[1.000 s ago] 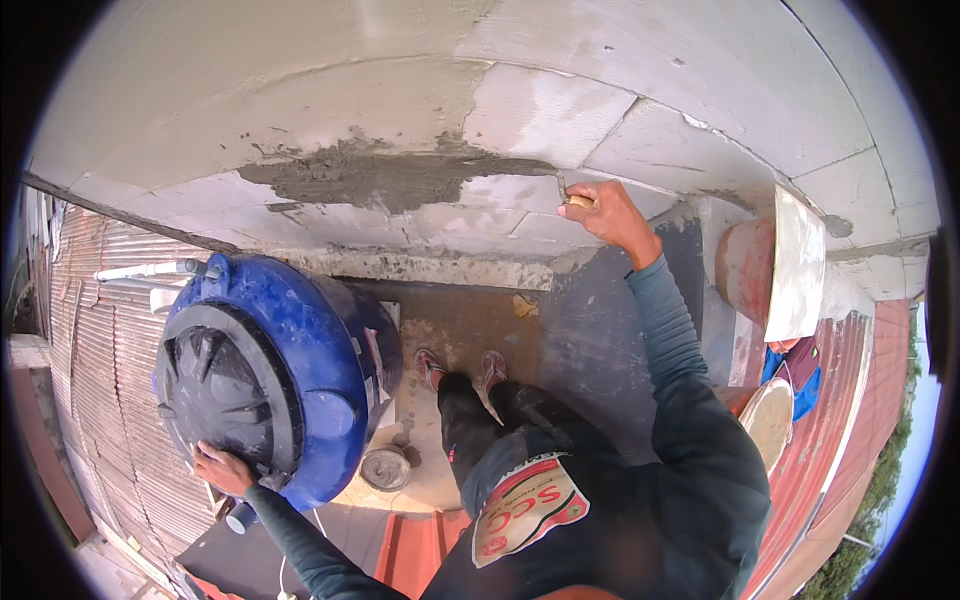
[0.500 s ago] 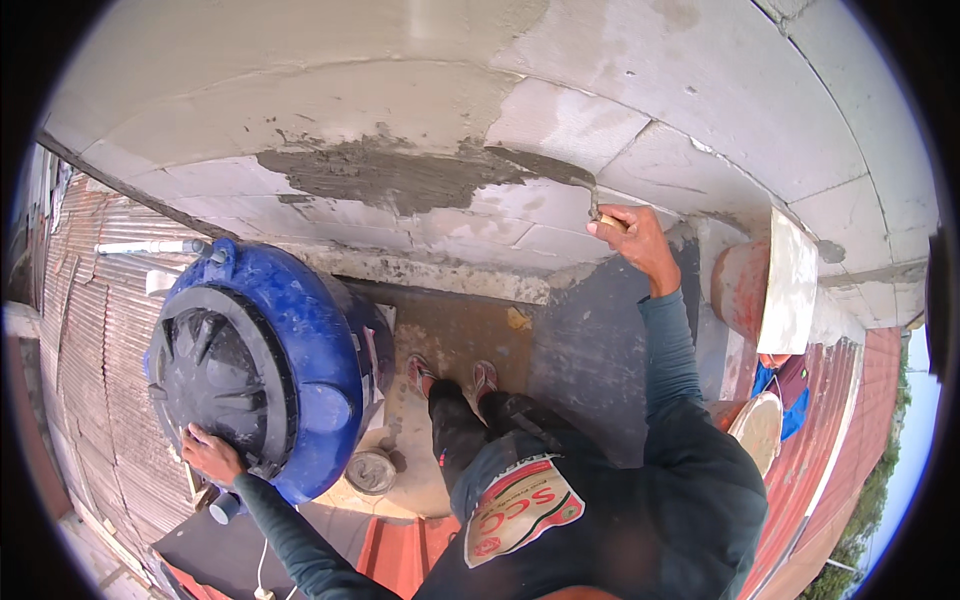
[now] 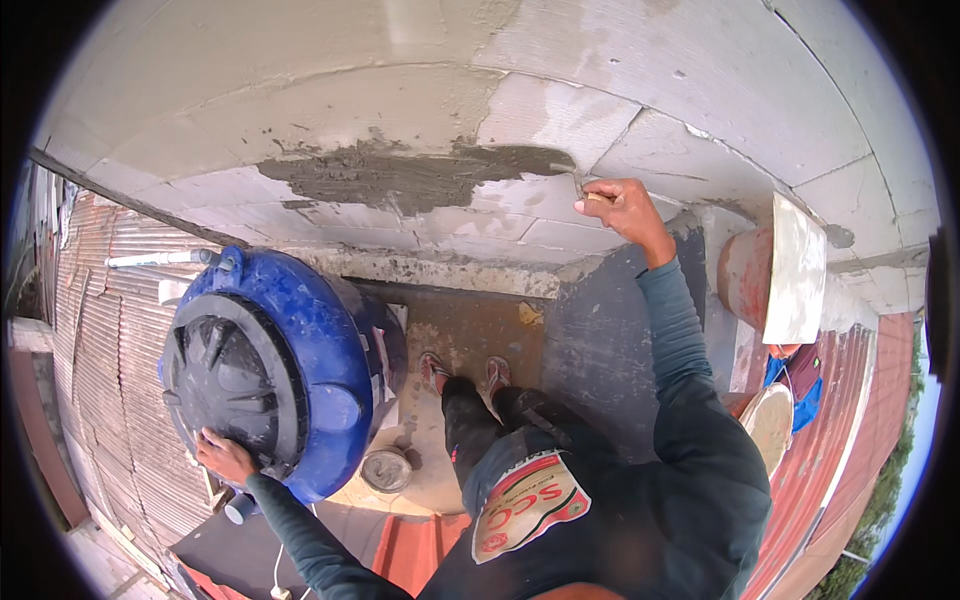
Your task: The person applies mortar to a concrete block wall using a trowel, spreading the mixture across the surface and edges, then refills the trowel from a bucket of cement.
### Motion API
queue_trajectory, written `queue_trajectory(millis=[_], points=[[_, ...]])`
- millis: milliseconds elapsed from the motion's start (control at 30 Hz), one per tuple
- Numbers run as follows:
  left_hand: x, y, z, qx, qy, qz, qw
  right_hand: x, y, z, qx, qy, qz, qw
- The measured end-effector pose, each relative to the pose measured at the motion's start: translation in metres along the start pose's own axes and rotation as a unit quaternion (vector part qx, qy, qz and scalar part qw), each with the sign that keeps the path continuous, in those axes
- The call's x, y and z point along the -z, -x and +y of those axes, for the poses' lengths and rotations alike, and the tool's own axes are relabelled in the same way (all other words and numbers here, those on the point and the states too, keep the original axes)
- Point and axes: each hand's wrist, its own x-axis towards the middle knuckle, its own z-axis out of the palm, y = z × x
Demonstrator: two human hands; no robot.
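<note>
My right hand (image 3: 628,212) is closed round the pale handle of a trowel (image 3: 598,198), held up at the block wall (image 3: 680,150). The trowel's blade lies close against the wall and is hard to tell from the mortar. Leftward from it runs a ragged band of dark wet mortar (image 3: 390,180), below a smoother grey coated area. My left hand (image 3: 226,455) lies with fingers extended on the black lid (image 3: 225,375) of a big blue plastic drum (image 3: 335,400).
Beside the drum's base stands a small round bucket (image 3: 386,469). At right, a pale board (image 3: 797,270) rests on a reddish container (image 3: 745,280), near a round mortar-crusted tub (image 3: 768,430). Corrugated roofing (image 3: 110,350) lies left; a white pipe (image 3: 155,259) projects by the drum.
My right hand has shifted slightly left and up along the wall with the trowel. The dark mortar shows farther right near the blade. My left hand stays on the lid; the view has shifted a little.
</note>
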Motion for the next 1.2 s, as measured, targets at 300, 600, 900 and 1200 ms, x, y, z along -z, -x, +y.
queue_trajectory(millis=[300,600,900,1200], points=[[0.000,0.000,-0.003,-0.012,-0.010,0.001,1.000,-0.042,0.018,0.015,0.102,0.049,-0.011,0.994],[-0.002,-0.003,-0.004,-0.004,-0.009,0.005,1.000,-0.071,-0.021,0.014,0.055,0.007,-0.033,0.998],[0.002,0.002,0.007,0.006,-0.022,0.002,1.000,-0.046,0.025,-0.016,0.108,-0.011,0.035,0.993],[0.010,0.005,0.015,-0.011,-0.008,0.012,1.000,-0.316,-0.037,-0.063,0.170,-0.089,-0.080,0.978]])
